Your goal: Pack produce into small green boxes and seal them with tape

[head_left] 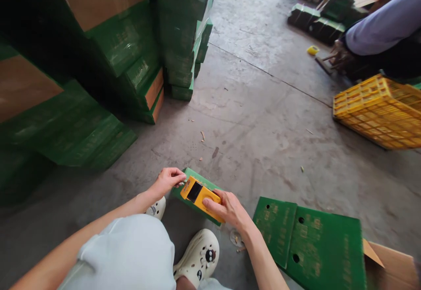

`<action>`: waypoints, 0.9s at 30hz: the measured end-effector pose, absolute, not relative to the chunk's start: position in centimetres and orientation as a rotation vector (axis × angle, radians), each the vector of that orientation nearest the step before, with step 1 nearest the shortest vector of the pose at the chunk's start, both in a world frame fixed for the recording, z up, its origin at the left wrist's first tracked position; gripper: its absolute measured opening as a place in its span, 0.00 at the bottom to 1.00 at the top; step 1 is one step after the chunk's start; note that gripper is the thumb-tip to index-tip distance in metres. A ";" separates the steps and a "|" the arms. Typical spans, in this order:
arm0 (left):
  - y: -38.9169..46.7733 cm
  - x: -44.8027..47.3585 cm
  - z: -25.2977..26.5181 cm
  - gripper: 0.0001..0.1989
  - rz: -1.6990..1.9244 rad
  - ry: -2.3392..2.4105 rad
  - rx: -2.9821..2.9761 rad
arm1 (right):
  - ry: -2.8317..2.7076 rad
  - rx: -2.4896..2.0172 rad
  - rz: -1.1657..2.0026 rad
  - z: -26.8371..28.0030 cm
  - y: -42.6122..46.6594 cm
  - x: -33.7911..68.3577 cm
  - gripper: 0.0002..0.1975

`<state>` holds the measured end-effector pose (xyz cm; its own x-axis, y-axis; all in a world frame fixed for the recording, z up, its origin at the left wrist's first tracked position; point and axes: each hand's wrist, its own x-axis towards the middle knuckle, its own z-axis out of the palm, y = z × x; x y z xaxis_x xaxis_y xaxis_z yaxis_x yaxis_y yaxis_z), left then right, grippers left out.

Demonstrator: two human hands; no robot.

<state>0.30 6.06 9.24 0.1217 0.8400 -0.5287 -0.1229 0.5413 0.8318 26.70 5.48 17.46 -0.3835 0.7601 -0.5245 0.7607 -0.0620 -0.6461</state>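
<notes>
Low in the middle of the head view, my right hand (226, 209) is wrapped round the near end of a yellow handheld device (210, 198) with a dark rectangular window. The device is over a narrow green box (205, 177) on the floor; whether they touch, I cannot tell. My left hand (168, 179) is closed in a pinch just off the device's far end. Something small shows at those fingertips, too small to name.
Green cartons (141, 68) are stacked along the left. A flattened green carton (324, 241) lies at lower right. A yellow plastic crate (371, 110) stands at right, near another person's purple sleeve (378, 29) and a yellow tape roll (312, 50).
</notes>
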 end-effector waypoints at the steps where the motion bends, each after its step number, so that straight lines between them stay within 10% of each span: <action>1: 6.1 0.1 9.2 0.20 0.805 1.263 0.741 | 2.149 1.736 -1.489 17.6 5.3 26.8 0.24; 27: 6.4 0.0 8.9 0.15 0.766 1.351 0.869 | 1.925 1.636 -1.423 19.0 7.8 25.5 0.28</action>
<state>0.00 6.39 8.89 0.0811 0.8685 -0.4889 0.0266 0.4885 0.8722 25.52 7.83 19.00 -0.3435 0.6204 -0.7051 0.8560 -0.1020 -0.5068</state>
